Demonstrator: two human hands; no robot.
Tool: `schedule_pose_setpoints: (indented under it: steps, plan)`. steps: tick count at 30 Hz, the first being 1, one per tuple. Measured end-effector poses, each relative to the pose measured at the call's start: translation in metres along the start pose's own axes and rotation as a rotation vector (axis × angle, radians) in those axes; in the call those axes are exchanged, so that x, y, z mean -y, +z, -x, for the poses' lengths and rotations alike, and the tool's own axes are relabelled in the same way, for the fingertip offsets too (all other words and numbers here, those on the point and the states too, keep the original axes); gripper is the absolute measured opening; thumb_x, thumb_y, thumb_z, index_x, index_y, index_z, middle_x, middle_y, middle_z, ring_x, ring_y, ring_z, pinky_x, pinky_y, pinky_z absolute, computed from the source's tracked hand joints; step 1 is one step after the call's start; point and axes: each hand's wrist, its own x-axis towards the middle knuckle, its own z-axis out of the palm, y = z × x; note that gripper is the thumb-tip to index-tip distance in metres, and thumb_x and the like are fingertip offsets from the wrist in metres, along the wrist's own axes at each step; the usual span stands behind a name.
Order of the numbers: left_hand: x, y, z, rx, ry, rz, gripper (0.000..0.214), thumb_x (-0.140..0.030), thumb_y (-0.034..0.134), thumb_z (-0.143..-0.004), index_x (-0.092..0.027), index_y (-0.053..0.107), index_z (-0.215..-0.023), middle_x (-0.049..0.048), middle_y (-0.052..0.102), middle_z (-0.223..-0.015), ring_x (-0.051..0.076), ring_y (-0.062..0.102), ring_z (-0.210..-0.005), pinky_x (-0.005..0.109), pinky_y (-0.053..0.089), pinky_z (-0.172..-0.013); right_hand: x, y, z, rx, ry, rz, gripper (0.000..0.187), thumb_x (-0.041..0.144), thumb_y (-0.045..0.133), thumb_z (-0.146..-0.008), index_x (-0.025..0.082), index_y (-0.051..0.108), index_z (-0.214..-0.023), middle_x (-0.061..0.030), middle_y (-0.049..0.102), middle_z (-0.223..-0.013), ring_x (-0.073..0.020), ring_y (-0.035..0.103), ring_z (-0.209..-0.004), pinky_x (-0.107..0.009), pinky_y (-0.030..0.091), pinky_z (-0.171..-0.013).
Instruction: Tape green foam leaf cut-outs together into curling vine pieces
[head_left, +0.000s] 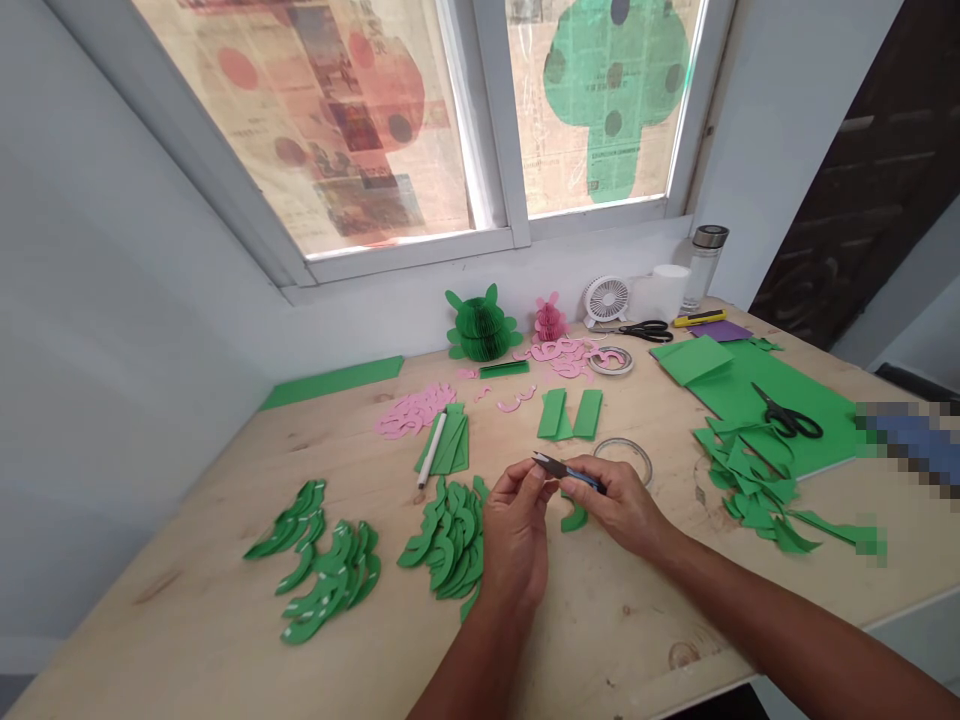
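My right hand (622, 500) grips a slim black pointed tool (559, 466) with blue on its handle; its exact kind does not show clearly. The tool's tip reaches my left hand (523, 510), whose thumb and fingers are pinched together. Whatever those fingers hold is hidden. Just beyond the right hand lies a roll of tape (649, 470), partly covered by it. A curved green paper piece (574, 517) rests on the table between the hands. Beside the left wrist spreads a pile of curved green paper pieces (454, 535).
Farther left are green curved pieces with white strips (337, 575). Behind are a white pen (433, 450) on green paper strips, pink paper pieces (416, 410), and a green honeycomb paper figure (484, 330). Black scissors (791, 418) and green scraps (757, 480) lie right.
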Motion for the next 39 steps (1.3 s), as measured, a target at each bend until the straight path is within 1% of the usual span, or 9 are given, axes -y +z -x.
schedule_pose_setpoints:
  steps: [5, 8, 14, 21, 23, 30, 35, 37, 39]
  plan:
    - [-0.001, 0.001, 0.001, 0.013, 0.004, -0.009, 0.014, -0.022, 0.075, -0.061, -0.016, 0.067, -0.07, 0.0011, 0.067, -0.078, 0.012, 0.06, -0.077, 0.026, 0.046, -0.075, -0.001, 0.001, 0.0, 0.003, -0.015, -0.016, 0.034, 0.043, 0.047, -0.086, 0.015, 0.067, -0.086, -0.0024, 0.061, -0.074, -0.0161, 0.054, -0.073, -0.026, 0.044, -0.063]
    - [0.0, 0.0, 0.0, 0.005, 0.006, -0.017, 0.014, -0.022, 0.075, -0.061, -0.016, 0.067, -0.071, 0.0014, 0.067, -0.079, 0.013, 0.06, -0.077, 0.027, 0.046, -0.076, -0.002, 0.0, 0.0, -0.003, -0.019, -0.008, 0.034, 0.043, 0.047, -0.086, 0.015, 0.067, -0.085, -0.0022, 0.061, -0.074, -0.0163, 0.055, -0.074, -0.026, 0.045, -0.063]
    - [0.002, -0.001, -0.001, -0.008, 0.038, -0.06, 0.014, -0.022, 0.074, -0.063, -0.016, 0.066, -0.072, 0.0019, 0.066, -0.079, 0.013, 0.06, -0.077, 0.028, 0.045, -0.076, -0.003, 0.0, 0.0, -0.035, -0.036, 0.012, 0.035, 0.044, 0.048, -0.084, 0.016, 0.068, -0.091, -0.0013, 0.058, -0.067, -0.0156, 0.053, -0.068, -0.024, 0.043, -0.056]
    - [0.0, 0.001, 0.0, -0.001, 0.047, -0.102, 0.013, -0.022, 0.073, -0.064, -0.016, 0.065, -0.072, 0.001, 0.065, -0.075, 0.012, 0.058, -0.074, 0.027, 0.045, -0.076, -0.005, 0.0, 0.0, -0.067, -0.027, 0.031, 0.034, 0.044, 0.049, -0.084, 0.016, 0.068, -0.086, 0.0, 0.055, -0.061, -0.0137, 0.05, -0.06, -0.022, 0.04, -0.051]
    - [0.0, 0.001, 0.001, 0.0, 0.044, -0.111, 0.013, -0.022, 0.073, -0.064, -0.015, 0.065, -0.071, 0.0008, 0.064, -0.073, 0.011, 0.058, -0.073, 0.027, 0.045, -0.075, -0.003, 0.001, 0.0, -0.068, -0.018, 0.033, 0.034, 0.043, 0.049, -0.084, 0.016, 0.069, -0.087, -0.0003, 0.056, -0.063, -0.0135, 0.05, -0.061, -0.022, 0.038, -0.05]
    - [0.0, 0.0, 0.001, 0.01, 0.049, -0.112, 0.012, -0.023, 0.07, -0.066, -0.016, 0.063, -0.072, 0.0024, 0.066, -0.078, 0.014, 0.059, -0.076, 0.029, 0.044, -0.076, 0.002, 0.0, 0.001, -0.061, 0.049, 0.046, 0.034, 0.044, 0.053, -0.082, 0.018, 0.067, -0.098, 0.0009, 0.057, -0.07, -0.0107, 0.046, -0.058, -0.022, 0.033, -0.049]
    - [-0.006, -0.001, -0.002, -0.041, 0.05, -0.076, 0.013, -0.022, 0.071, -0.065, -0.016, 0.063, -0.074, 0.0002, 0.064, -0.073, 0.011, 0.058, -0.072, 0.026, 0.045, -0.074, 0.0, -0.002, 0.001, -0.038, 0.057, -0.067, 0.035, 0.046, 0.054, -0.081, 0.017, 0.066, -0.098, 0.0012, 0.055, -0.07, -0.0099, 0.044, -0.058, -0.022, 0.032, -0.049]
    - [-0.009, -0.002, -0.003, -0.05, 0.056, -0.064, 0.017, -0.022, 0.072, -0.065, -0.017, 0.062, -0.078, 0.0007, 0.064, -0.075, 0.011, 0.059, -0.072, 0.026, 0.045, -0.074, -0.002, -0.001, 0.0, 0.003, 0.068, -0.176, 0.036, 0.047, 0.054, -0.081, 0.015, 0.066, -0.092, 0.0018, 0.051, -0.064, -0.0088, 0.04, -0.056, -0.021, 0.03, -0.048]
    - [-0.011, -0.002, -0.005, -0.033, 0.063, -0.074, 0.024, -0.021, 0.072, -0.065, -0.017, 0.061, -0.086, 0.0023, 0.066, -0.078, 0.013, 0.06, -0.075, 0.028, 0.045, -0.074, -0.003, 0.001, -0.001, 0.054, 0.096, -0.315, 0.038, 0.049, 0.052, -0.082, 0.013, 0.066, -0.088, 0.0041, 0.043, -0.054, -0.0069, 0.034, -0.048, -0.02, 0.026, -0.044]
